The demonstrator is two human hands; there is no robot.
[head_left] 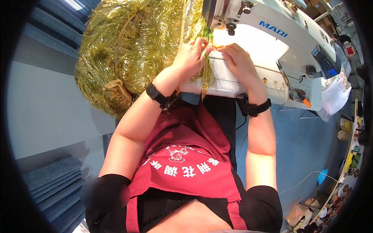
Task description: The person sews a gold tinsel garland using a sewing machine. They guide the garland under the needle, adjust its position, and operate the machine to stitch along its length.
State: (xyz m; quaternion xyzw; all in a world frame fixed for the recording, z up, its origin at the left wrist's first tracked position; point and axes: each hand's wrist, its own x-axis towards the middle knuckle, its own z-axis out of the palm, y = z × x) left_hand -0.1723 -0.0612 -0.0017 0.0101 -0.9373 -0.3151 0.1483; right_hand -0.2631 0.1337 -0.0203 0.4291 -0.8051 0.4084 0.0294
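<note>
Just in front of the needle area of a white sewing machine (256,23), my two hands meet with fingertips almost touching. My left hand (190,58) is closed in a pinch on a gold tinsel strip (208,75), whose end hangs over the machine's front edge. Thumb and fingers of my right hand (241,64) also come together, beside a small orange-yellow bit at their tips; what they hold is too small to make out. A large heap of gold-green tinsel (147,42) is piled left of the machine and runs up beside the needle.
Tweezers (283,73) and an orange-handled tool (305,100) lie at the right of the machine bed (268,79). A control panel (325,62) is on the machine's right end. A white plastic bag (336,91) hangs beyond it. Blue pleated fabric (54,190) is at lower left.
</note>
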